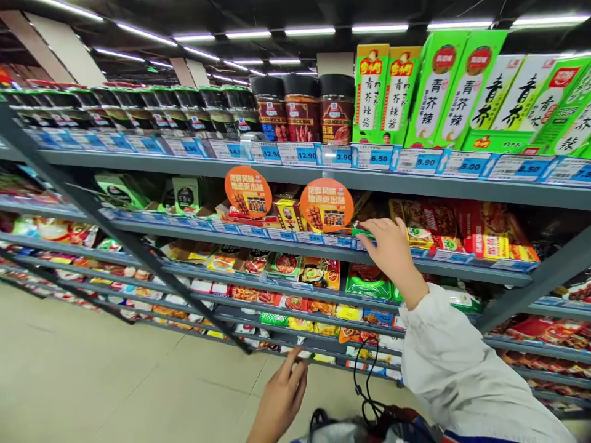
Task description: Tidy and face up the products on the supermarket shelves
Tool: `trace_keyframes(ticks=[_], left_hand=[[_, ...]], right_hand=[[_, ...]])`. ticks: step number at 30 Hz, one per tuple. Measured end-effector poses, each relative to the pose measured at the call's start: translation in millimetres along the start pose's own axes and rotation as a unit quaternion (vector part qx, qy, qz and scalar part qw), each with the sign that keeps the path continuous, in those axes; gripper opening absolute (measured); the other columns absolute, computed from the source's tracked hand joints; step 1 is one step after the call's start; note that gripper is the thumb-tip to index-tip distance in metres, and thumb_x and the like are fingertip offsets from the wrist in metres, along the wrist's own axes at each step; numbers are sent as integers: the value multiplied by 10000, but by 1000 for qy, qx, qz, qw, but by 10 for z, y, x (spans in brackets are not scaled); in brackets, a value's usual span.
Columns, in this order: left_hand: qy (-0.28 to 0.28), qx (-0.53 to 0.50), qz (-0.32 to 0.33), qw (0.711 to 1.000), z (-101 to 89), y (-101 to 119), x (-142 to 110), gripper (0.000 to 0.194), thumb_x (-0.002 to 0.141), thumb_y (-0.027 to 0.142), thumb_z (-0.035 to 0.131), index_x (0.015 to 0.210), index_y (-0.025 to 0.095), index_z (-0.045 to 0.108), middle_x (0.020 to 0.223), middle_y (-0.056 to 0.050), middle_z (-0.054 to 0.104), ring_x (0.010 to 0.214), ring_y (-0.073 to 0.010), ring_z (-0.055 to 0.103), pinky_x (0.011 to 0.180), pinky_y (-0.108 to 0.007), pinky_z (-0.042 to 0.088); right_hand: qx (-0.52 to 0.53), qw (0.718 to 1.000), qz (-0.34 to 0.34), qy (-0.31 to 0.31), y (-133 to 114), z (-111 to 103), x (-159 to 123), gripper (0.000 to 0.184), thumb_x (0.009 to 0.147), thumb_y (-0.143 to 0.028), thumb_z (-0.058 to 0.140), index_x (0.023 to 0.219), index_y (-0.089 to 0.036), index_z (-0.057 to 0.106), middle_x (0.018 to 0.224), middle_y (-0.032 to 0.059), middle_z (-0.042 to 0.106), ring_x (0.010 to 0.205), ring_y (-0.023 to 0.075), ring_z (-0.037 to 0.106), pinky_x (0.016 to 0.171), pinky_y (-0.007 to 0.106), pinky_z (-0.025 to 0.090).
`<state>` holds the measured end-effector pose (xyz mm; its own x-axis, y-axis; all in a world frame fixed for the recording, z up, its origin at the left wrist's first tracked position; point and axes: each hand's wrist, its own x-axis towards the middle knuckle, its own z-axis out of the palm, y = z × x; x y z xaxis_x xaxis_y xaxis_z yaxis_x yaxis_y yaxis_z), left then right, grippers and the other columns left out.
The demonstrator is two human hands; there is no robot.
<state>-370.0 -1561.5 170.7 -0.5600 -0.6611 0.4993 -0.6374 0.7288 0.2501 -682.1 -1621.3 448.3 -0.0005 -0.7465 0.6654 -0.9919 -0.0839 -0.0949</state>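
Note:
My right hand (390,246), in a light grey sleeve (462,363), reaches over the front edge of the second shelf. Its fingers are stretched out and apart beside a small green pack (362,231), mostly hidden by the hand; I cannot make out whether they touch it. To the right of that hand stand red and yellow seasoning packets (438,224). Lower down, my left hand (284,391) hangs in front of the bottom shelves with its fingers loosely bent and apart, holding nothing. A round orange promotional sign (327,205) hangs left of my right hand.
On the top shelf (277,161) stand green wasabi boxes (438,92), brown-labelled seasoning jars (302,111) and rows of dark-lidded jars (175,111). Lower racks hold bagged goods (318,271). A slanting grey post (133,246) crosses the left side. A black cord (367,387) dangles before my body.

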Motion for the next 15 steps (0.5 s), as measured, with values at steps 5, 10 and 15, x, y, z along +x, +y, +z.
trace_keyframes(ticks=[5, 10, 15], left_hand=[[-15, 6, 82, 997, -209, -489, 322, 317, 996, 120, 398, 1139, 216, 665, 1323, -130, 670, 1000, -202, 747, 774, -306, 637], [-25, -62, 191, 979, -322, -349, 904, 316, 968, 106, 441, 1177, 216, 652, 1322, -130, 657, 1143, -233, 682, 892, -350, 616], [113, -135, 213, 961, -651, 181, 2050, 372, 978, 108, 457, 1316, 217, 567, 1398, -147, 592, 1300, -275, 558, 1078, -486, 509]], right_hand=[[-16, 997, 27, -68, 57, -82, 59, 160, 1030, -284, 588, 1111, -215, 707, 1181, 73, 736, 1115, 300, 630, 1078, 598, 321], [9, 997, 41, -66, 149, -118, -5, 154, 1034, -298, 582, 1109, -238, 703, 1219, 56, 729, 1116, 272, 632, 1070, 554, 320], [-10, 998, 63, -9, 29, -18, -127, 186, 1059, -304, 516, 1098, -247, 689, 1184, 38, 732, 1106, 243, 635, 1213, 619, 157]])
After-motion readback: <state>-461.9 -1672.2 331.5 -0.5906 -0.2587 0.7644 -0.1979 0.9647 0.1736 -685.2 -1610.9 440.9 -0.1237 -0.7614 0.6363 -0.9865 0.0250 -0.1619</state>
